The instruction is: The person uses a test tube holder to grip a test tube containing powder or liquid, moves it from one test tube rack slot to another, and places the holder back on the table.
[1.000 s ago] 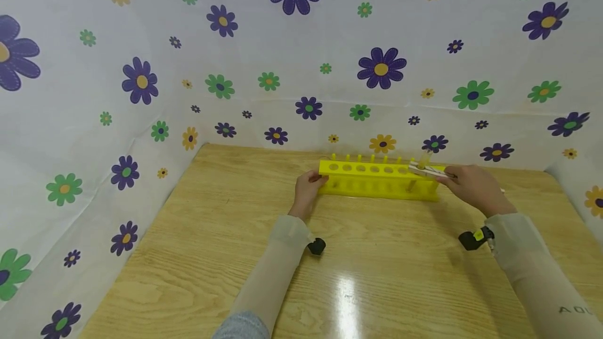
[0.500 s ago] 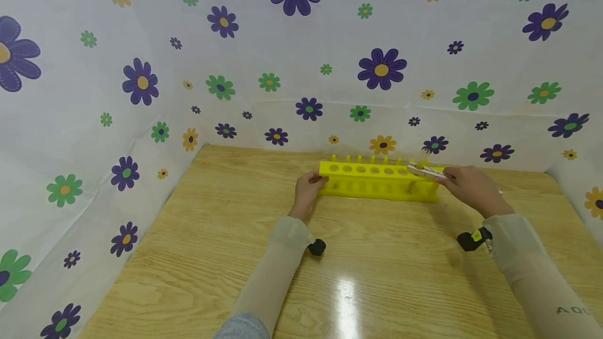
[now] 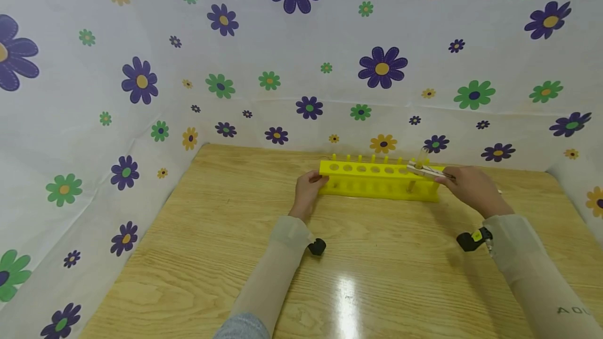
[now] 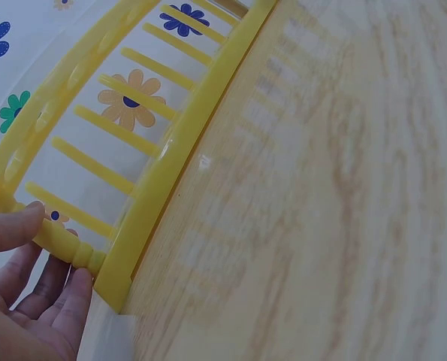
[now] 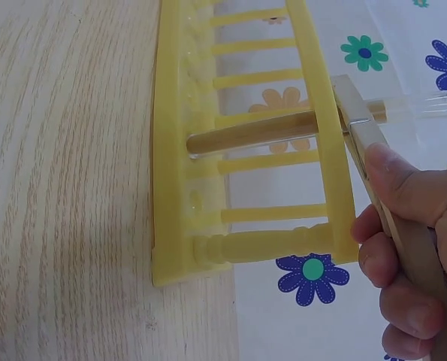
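A yellow test tube rack (image 3: pixel 363 194) stands near the back of the table. My left hand (image 3: pixel 307 191) holds its left end; in the left wrist view, thumb and fingers (image 4: pixel 74 301) lie around the end post. My right hand (image 3: pixel 473 188) grips a wooden test tube clamp (image 5: pixel 403 241) at the rack's right end. The clamp's head sits around a glass test tube (image 5: pixel 261 133), just above the rack's top bar. Brownish liquid fills much of the tube. It passes through a top hole, and its rounded end reaches the rack's base.
Behind the rack, a row of yellow drying pegs (image 3: pixel 372 159) sticks up. The wood-grain table (image 3: pixel 226 255) extends in front. A white flowered sheet (image 3: pixel 264 30) hangs close behind and at the sides. A small pale tip (image 3: pixel 500 191) shows beyond my right hand.
The clamp and tube have shifted very slightly left, and the tube's lower part shows more clearly below the top bar. My left hand and the rack have stayed put.
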Action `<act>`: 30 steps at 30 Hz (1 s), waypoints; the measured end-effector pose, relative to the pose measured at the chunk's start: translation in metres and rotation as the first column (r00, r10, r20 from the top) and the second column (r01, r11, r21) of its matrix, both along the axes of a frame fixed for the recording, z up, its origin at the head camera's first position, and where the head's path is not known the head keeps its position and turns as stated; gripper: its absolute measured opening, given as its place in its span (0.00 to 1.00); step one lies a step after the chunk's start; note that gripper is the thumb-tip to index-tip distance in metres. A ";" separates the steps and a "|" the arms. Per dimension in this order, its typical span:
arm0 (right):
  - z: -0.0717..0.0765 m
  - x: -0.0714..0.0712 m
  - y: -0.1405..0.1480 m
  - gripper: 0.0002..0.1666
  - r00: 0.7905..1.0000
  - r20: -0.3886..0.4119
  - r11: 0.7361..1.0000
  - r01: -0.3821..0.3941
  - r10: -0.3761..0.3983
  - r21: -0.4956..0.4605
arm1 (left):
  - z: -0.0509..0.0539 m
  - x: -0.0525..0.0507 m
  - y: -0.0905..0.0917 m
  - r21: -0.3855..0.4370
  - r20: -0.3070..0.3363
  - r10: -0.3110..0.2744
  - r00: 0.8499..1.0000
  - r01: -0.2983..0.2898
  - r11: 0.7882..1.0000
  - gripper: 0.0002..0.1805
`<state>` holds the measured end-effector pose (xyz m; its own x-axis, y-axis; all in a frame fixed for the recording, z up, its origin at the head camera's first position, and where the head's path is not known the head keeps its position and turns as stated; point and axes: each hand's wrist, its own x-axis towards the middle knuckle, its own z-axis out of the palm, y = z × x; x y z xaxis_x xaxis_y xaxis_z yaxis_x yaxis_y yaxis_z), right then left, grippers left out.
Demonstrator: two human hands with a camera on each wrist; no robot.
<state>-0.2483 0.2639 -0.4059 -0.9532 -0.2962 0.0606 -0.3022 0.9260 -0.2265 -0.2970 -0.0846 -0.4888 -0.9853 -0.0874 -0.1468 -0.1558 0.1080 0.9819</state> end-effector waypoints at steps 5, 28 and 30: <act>-0.002 0.000 0.001 0.16 0.999 -0.033 1.000 -0.006 0.006 0.011 | -0.001 -0.001 0.000 0.010 -0.003 -0.004 1.000 0.004 1.000 0.16; -0.005 0.000 0.001 0.19 0.998 -0.068 1.000 -0.003 0.004 0.020 | 0.000 0.000 -0.001 0.012 0.001 0.001 1.000 -0.001 1.000 0.15; -0.005 0.000 0.001 0.19 0.998 -0.070 1.000 -0.004 0.005 0.019 | 0.000 0.000 0.000 0.014 0.001 0.002 1.000 -0.002 1.000 0.15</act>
